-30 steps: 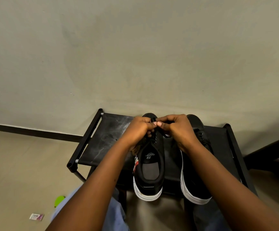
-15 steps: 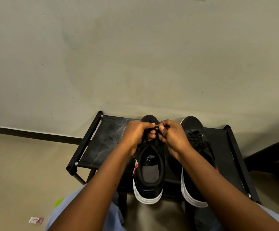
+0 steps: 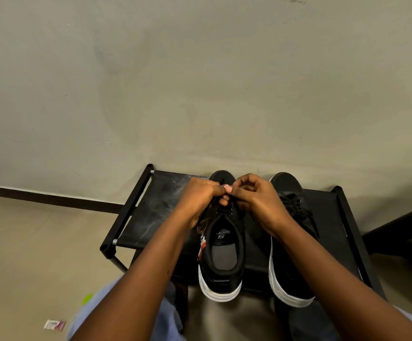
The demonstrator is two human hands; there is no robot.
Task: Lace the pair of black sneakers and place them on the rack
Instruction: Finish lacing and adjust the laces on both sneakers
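Both sneakers are shown standing side by side on the black rack [image 3: 155,215] at lower centre of the frame, toes toward the wall. The left hand [image 3: 198,196] and right hand [image 3: 256,199] are brought together, fingertips touching, over the front of the left-hand sneaker [image 3: 222,254]; each is curled and pinched on the black lace [image 3: 227,212] just above the upper eyelets. The right-hand sneaker [image 3: 291,242] appears already laced, its crossed lace visible beside the right wrist.

The step in hand is judged to be the tying or final tightening of the lace. It is best done with both ends drawn evenly outward and the shoe kept flat on the rack, so that the heel, which overhangs the near edge, is not tipped off.

A red and white tag [image 3: 202,244] hangs at the left side of the open shoe and could be caught in the loops. On the floor at lower left, a small packet [image 3: 54,325] and a green object [image 3: 87,299] are seen, well clear of the work. A dark piece of furniture [image 3: 402,232] is partly visible at right.
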